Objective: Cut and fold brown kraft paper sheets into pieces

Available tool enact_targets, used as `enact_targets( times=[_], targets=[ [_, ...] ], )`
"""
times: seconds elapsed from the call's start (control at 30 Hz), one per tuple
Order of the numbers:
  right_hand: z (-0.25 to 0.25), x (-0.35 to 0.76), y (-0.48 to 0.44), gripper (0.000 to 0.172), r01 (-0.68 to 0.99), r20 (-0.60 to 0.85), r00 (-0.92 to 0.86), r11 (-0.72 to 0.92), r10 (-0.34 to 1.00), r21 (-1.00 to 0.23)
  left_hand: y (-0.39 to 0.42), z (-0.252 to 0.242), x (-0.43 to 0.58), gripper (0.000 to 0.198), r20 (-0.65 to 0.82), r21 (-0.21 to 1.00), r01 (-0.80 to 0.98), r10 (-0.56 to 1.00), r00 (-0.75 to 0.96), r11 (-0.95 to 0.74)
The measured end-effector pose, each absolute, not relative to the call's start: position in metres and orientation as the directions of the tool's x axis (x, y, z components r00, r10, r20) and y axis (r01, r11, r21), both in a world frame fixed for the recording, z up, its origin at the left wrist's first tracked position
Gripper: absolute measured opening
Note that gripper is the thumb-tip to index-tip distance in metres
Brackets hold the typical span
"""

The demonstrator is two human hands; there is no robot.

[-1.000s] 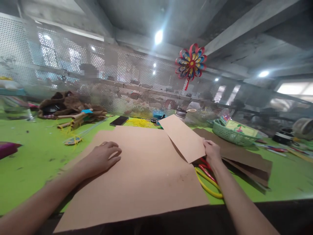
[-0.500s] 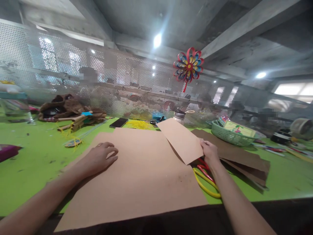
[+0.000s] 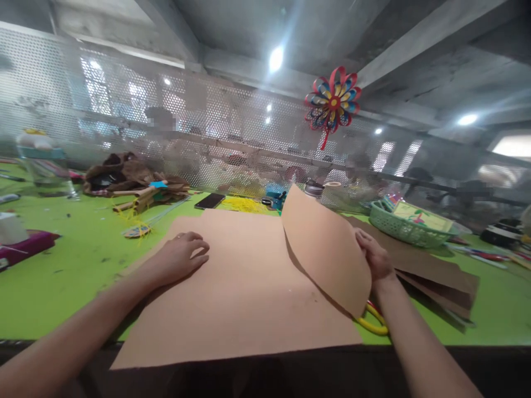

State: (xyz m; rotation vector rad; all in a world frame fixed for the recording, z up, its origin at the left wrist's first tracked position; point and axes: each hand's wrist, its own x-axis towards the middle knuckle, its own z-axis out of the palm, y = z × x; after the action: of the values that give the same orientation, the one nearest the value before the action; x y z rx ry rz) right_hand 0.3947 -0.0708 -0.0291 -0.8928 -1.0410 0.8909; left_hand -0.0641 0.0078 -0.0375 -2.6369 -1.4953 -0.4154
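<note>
A large sheet of tan kraft paper (image 3: 240,309) lies on the green table and overhangs its front edge. My left hand (image 3: 185,257) rests on the sheet's left part, fingers loosely spread and slightly bent, holding nothing. On the right, my right hand (image 3: 375,254) grips the edge of a smaller tan paper piece (image 3: 327,243), which is raised and bowed above the large sheet. Yellow-handled scissors (image 3: 375,323) lie partly hidden under this piece, beside my right wrist; a bit of red handle shows there too.
Brown cardboard sheets (image 3: 431,268) and a green basket (image 3: 409,229) stand at right. Behind the paper are a phone (image 3: 209,200), yellow paper shreds (image 3: 244,204) and a lidded bottle (image 3: 314,189). A brown cloth bag (image 3: 116,177) and a jar (image 3: 43,168) sit at left.
My right hand has shifted right and turned the smaller paper piece, which now bows and covers more of the scissors. My left hand stays on the large sheet. The view has swung slightly left.
</note>
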Motion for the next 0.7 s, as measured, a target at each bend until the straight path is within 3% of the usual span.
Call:
enact_targets(
  times=[0.3,0.53,0.6,0.7],
  targets=[
    [-0.030,0.410,-0.057,0.033,0.050,0.325,0.253,0.323,0.911,-0.945,0.003,-0.035,-0.063,0.042,0.271,0.109,0.844,0.833,0.483,-0.525],
    [-0.043,0.376,-0.055,0.033,0.418,0.121,-0.026,0.120,0.992,-0.900,0.007,-0.033,-0.060,0.047,0.280,0.207,0.872,0.881,0.381,-0.443],
    [-0.043,0.372,-0.054,0.031,0.512,0.127,-0.044,0.132,0.991,-0.849,0.005,-0.029,-0.061,0.057,0.290,0.303,0.851,0.893,0.345,-0.428],
    [-0.042,0.371,-0.051,0.028,0.610,0.168,-0.056,0.167,0.984,-0.775,-0.001,-0.018,-0.069,0.081,0.220,0.689,0.626,0.929,0.299,-0.365]
  ],
)
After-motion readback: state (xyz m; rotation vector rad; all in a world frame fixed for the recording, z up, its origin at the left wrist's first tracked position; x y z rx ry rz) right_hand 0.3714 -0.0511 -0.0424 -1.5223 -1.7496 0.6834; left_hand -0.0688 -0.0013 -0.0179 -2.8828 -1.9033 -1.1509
